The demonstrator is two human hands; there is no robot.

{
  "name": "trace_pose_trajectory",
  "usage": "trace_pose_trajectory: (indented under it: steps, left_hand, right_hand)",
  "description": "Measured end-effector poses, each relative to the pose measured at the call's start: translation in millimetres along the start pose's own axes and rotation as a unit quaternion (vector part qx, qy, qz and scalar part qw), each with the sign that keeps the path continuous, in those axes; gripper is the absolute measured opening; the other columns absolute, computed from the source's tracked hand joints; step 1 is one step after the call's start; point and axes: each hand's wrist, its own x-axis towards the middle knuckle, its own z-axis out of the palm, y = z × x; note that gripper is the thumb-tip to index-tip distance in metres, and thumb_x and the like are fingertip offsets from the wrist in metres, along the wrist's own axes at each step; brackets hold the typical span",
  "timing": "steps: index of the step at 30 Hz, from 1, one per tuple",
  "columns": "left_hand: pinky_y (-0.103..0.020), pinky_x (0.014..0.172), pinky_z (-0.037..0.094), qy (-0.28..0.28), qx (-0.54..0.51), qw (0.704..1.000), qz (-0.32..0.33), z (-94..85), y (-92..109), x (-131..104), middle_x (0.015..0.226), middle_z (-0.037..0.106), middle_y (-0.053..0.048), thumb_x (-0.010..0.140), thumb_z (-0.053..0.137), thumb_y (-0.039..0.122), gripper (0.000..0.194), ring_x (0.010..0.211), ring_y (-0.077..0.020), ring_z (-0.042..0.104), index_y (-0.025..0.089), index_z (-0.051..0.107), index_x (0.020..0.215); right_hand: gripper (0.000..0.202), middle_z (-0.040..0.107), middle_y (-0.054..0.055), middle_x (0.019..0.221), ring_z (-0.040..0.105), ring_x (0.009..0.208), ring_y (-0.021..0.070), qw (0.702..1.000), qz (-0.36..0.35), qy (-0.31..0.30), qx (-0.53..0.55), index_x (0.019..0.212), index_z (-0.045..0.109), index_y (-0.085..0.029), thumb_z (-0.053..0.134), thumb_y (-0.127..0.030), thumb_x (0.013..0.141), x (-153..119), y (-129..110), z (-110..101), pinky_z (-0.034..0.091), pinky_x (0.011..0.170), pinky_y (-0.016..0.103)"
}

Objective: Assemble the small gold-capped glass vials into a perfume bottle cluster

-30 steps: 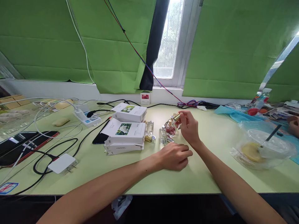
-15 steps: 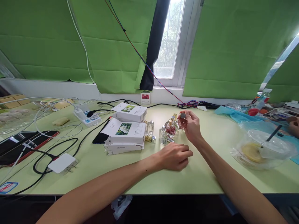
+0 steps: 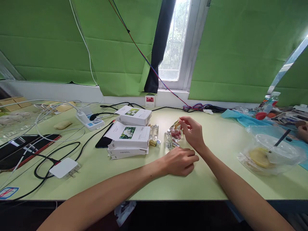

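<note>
My right hand (image 3: 192, 132) reaches over a cluster of small perfume bottles, its fingertips pinching a gold cap (image 3: 177, 124) at the top of a red-filled bottle (image 3: 175, 133). A clear bottle with a silver top (image 3: 167, 140) stands just left of it, and two more clear bottles (image 3: 155, 132) stand beside the boxes. My left hand (image 3: 181, 161) rests on the green table (image 3: 216, 179) in a loose fist, holding nothing I can see. White perfume boxes with a flower picture (image 3: 128, 137) are stacked left of the bottles, with another box (image 3: 133, 115) behind.
A power strip (image 3: 88, 120), black and white cables, a white charger (image 3: 63, 168) and phones (image 3: 26, 148) fill the left side. A plastic cup in a bag (image 3: 269, 153) sits at right. Another person's hand (image 3: 303, 129) shows at the far right edge.
My right hand has come down and left, bringing the gold cap from the air onto the top of the red bottle. My left hand has stayed still.
</note>
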Motion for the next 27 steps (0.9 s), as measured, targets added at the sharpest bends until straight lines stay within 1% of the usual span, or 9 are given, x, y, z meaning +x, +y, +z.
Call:
trace_pose_trajectory:
  steps: [5, 8, 12, 18, 27]
  left_hand:
    - [-0.031, 0.051, 0.036, -0.004, 0.003, 1.0, 0.001, 0.2, 0.0, 0.3, 0.075, 0.06, -0.002, 0.085, 0.048, 0.016, 0.008, 0.064, -0.0141, 0.056, 0.019, 0.056, 0.082]
    - [-0.031, 0.052, 0.036, 0.005, 0.004, 1.0, 0.003, 0.3, 0.0, 0.6, 0.074, 0.06, -0.002, 0.085, 0.048, 0.017, 0.009, 0.063, -0.0141, 0.055, 0.019, 0.056, 0.082]
    - [-0.031, 0.053, 0.037, 0.006, 0.004, 1.0, 0.009, 0.0, -0.1, 0.9, 0.074, 0.06, -0.002, 0.085, 0.048, 0.017, 0.01, 0.064, -0.0144, 0.055, 0.018, 0.057, 0.082]
    - [-0.03, 0.052, 0.037, -0.011, 0.002, 1.0, 0.002, -1.0, 0.5, 1.1, 0.074, 0.059, -0.002, 0.086, 0.047, 0.016, 0.01, 0.062, -0.0145, 0.054, 0.018, 0.055, 0.081]
    - [-0.032, 0.05, 0.036, -0.003, 0.003, 1.0, -0.001, -1.3, 1.3, 1.5, 0.074, 0.06, -0.002, 0.085, 0.048, 0.017, 0.009, 0.062, -0.0145, 0.055, 0.019, 0.055, 0.079]
  right_hand:
    - [0.023, 0.073, 0.004, 0.095, 0.067, 0.066, 0.014, 0.999, -0.024, -0.005, -0.034, 0.1, 0.069, -0.021, 0.057, -0.04, 0.098, -0.3, 2.0, -1.4, 0.054, 0.063, 0.029]
    - [0.023, 0.073, 0.005, 0.097, 0.067, 0.067, 0.0147, 0.998, -0.032, -0.015, -0.051, 0.1, 0.07, -0.021, 0.057, -0.04, 0.099, 0.0, 2.9, -1.9, 0.054, 0.063, 0.029]
    - [0.024, 0.073, 0.005, 0.099, 0.066, 0.07, 0.0153, 0.997, -0.045, -0.029, -0.063, 0.1, 0.071, -0.021, 0.055, -0.039, 0.1, 0.5, 3.1, -1.5, 0.054, 0.063, 0.029]
    - [0.025, 0.073, 0.007, 0.102, 0.065, 0.072, 0.0162, 0.994, -0.059, -0.049, -0.074, 0.098, 0.072, -0.022, 0.055, -0.04, 0.1, 0.5, 2.3, -0.2, 0.053, 0.063, 0.03]
    - [0.025, 0.072, 0.008, 0.1, 0.066, 0.077, 0.018, 0.993, -0.066, -0.062, -0.075, 0.098, 0.073, -0.023, 0.054, -0.039, 0.099, 0.7, 3.8, 1.8, 0.053, 0.061, 0.03]
